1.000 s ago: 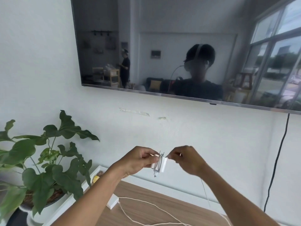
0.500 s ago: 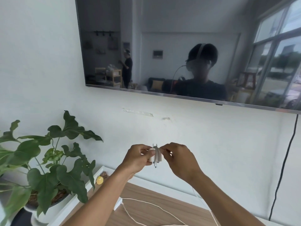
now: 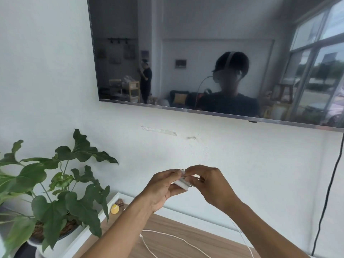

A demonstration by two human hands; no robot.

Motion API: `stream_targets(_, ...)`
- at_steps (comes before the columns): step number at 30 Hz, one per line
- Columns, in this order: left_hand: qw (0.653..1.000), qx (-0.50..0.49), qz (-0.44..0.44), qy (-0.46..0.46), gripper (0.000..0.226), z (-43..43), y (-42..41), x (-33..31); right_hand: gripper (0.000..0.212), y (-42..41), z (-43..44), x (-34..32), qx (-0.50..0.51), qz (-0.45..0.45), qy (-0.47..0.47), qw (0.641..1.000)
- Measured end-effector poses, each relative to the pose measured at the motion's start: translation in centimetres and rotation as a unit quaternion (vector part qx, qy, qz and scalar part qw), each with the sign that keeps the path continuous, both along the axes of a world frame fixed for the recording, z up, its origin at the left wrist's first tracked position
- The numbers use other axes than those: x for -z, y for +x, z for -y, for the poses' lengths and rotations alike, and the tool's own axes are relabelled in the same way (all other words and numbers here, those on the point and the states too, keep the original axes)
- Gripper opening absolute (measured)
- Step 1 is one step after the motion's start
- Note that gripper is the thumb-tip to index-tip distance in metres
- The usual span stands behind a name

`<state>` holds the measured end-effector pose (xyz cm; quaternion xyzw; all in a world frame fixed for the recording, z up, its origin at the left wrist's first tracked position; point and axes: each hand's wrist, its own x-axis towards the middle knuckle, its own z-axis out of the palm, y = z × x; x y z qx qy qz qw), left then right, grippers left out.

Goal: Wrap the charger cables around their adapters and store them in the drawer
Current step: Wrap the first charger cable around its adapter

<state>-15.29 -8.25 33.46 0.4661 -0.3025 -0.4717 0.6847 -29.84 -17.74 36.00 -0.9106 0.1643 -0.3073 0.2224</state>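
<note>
A small white charger adapter (image 3: 181, 181) is held up in front of the wall, between both hands. My left hand (image 3: 163, 187) grips its body from the left. My right hand (image 3: 208, 185) pinches the thin white cable (image 3: 240, 233) against the adapter's top; that cable trails down past my right forearm. A second white cable (image 3: 167, 237) lies loose on the wooden top below. The drawer is not in view.
A wooden cabinet top (image 3: 186, 231) runs along the white wall. A leafy potted plant (image 3: 55, 183) stands at the left. A small yellow object (image 3: 115, 209) sits by the top's left end. A wall-mounted TV (image 3: 204, 53) hangs above, with a black cord (image 3: 329, 192) at right.
Both hands have closed in on the adapter and tilted it from upright to nearly flat. The view has shifted slightly left and down.
</note>
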Motion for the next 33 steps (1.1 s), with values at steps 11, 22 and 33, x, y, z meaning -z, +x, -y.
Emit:
stream_targets(11, 0.977, 0.08, 0.198, 0.007, 0.03, -0.8, 0.9, -1.4, 0.02, -0.6, 1.8, -3.6, 0.004, -0.064, 0.096, 0.993)
stream_targets(22, 0.982, 0.081, 0.169, -0.034, 0.028, -2.2, 1.2, -3.4, 0.017, 0.2, 2.6, -2.6, -0.121, 0.035, 0.329, 0.936)
stream_targets(33, 0.994, -0.013, 0.082, -0.069, 0.021, -0.7, -0.3, -4.7, 0.04, 1.7, 0.3, 1.1, -0.041, 0.155, 0.348, 0.924)
